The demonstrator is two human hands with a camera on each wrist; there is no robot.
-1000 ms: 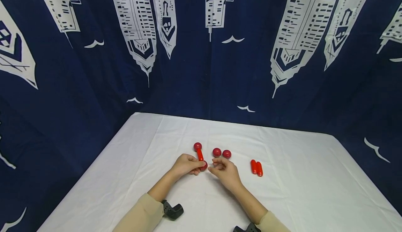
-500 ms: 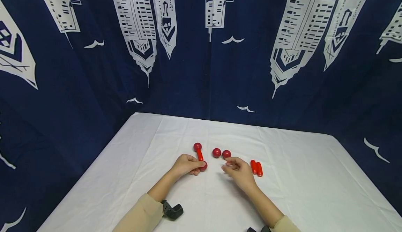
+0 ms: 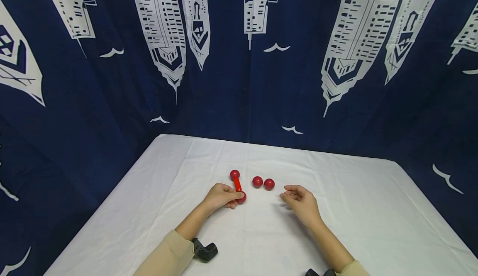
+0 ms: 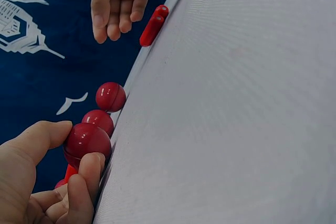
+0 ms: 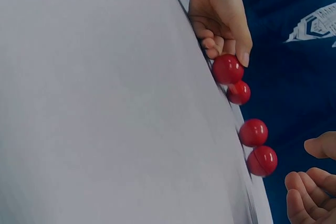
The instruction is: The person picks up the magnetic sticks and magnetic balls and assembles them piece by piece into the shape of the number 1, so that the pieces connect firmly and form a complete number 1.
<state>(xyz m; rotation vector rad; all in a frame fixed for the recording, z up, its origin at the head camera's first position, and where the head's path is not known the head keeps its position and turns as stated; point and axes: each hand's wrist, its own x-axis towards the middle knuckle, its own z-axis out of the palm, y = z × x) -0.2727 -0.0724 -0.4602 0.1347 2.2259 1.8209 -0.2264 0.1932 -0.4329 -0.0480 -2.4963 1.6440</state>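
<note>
My left hand [image 3: 221, 196] pinches a glossy red ball [image 3: 243, 197] between thumb and fingers. From that ball a short red rod [image 3: 237, 184] runs away from me to a second red ball [image 3: 234, 174], forming a dumbbell shape; the left wrist view shows the gripped ball [image 4: 86, 144] large, mostly covering the rod behind it. My right hand [image 3: 304, 206] hovers over the cloth at right, fingers loosely bent, nothing between them. Two red rods [image 4: 154, 27] lie side by side near it in the left wrist view; in the head view the hand hides them.
Two loose red balls [image 3: 257, 181] sit close together between the hands, farther back. A white cloth covers the table [image 3: 373, 218]. Behind its far edge hangs a dark blue curtain [image 3: 231, 101] with white building prints. A black wrist device [image 3: 205, 251] is on the left forearm.
My right hand has moved rightward from beside the gripped ball, past the loose balls, and now covers the two rods in the head view. The left hand has stayed still.
</note>
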